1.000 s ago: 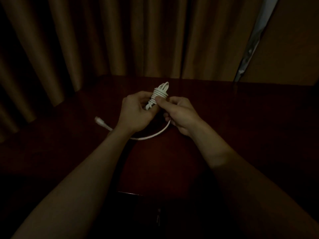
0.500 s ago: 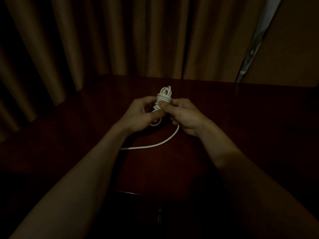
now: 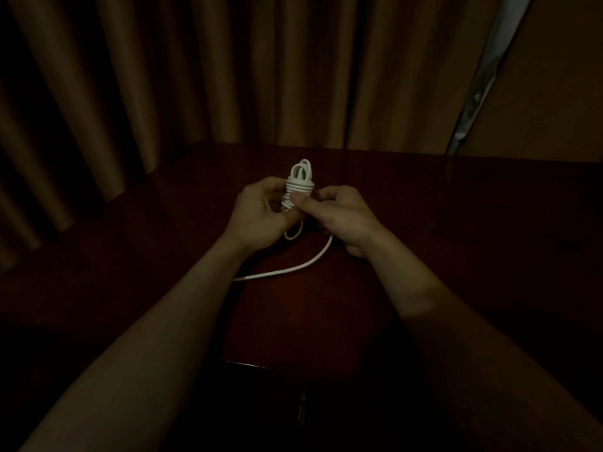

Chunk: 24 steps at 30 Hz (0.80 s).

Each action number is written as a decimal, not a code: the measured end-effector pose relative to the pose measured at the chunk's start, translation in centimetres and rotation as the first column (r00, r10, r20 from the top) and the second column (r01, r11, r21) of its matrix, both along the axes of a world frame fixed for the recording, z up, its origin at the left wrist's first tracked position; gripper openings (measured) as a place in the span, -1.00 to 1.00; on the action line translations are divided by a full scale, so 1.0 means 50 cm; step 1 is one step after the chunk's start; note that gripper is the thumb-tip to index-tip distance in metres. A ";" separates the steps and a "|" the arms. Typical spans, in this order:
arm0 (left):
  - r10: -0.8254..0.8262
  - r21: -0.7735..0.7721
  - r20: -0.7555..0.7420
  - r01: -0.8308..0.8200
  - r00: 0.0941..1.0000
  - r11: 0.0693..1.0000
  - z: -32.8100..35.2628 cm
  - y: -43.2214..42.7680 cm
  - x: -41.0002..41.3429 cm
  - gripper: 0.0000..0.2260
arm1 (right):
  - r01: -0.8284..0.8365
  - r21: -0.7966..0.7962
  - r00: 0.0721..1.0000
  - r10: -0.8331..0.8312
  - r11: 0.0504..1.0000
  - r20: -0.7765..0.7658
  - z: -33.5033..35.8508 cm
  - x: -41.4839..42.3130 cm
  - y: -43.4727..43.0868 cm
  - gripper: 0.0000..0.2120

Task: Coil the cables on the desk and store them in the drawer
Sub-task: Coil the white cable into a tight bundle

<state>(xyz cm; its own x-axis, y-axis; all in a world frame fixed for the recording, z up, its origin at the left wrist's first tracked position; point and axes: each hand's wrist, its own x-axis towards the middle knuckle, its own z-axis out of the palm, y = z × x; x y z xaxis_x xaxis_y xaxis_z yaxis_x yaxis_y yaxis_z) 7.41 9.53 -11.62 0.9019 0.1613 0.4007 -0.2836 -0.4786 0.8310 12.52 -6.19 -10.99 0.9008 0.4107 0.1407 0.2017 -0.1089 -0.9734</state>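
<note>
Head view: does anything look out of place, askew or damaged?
Nothing looks damaged or spilled. The cable is a wrapped bundle, gripped by the left hand and pinched by the right hand. Only its tail lies loose across the desk, not yet wound in. The picture is very dark.

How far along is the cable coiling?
Done: most of the white cable is bundled, with turns wrapped across it. In hand: the left hand holds the bundle, the right hand pinches the wrap. Left: wrap the loose tail trailing on the desk, then store it.
</note>
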 end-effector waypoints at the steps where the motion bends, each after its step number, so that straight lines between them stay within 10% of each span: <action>1: 0.026 0.021 0.020 -0.026 0.999 0.999 -0.001 0.000 0.000 -0.68 | 0.005 0.001 1.000 -0.005 1.000 0.010 -0.002 0.001 0.003 -0.72; 14: -0.211 -0.030 -0.134 0.209 0.968 0.977 0.016 -0.001 -0.007 -0.65 | -0.132 -0.021 0.990 0.131 0.991 -0.061 0.009 0.004 -0.015 -0.87; 24: 0.016 0.011 -0.014 -0.016 1.000 1.000 0.004 0.001 -0.003 -0.64 | -0.060 0.063 0.993 0.065 0.996 -0.095 0.004 -0.005 0.004 -0.78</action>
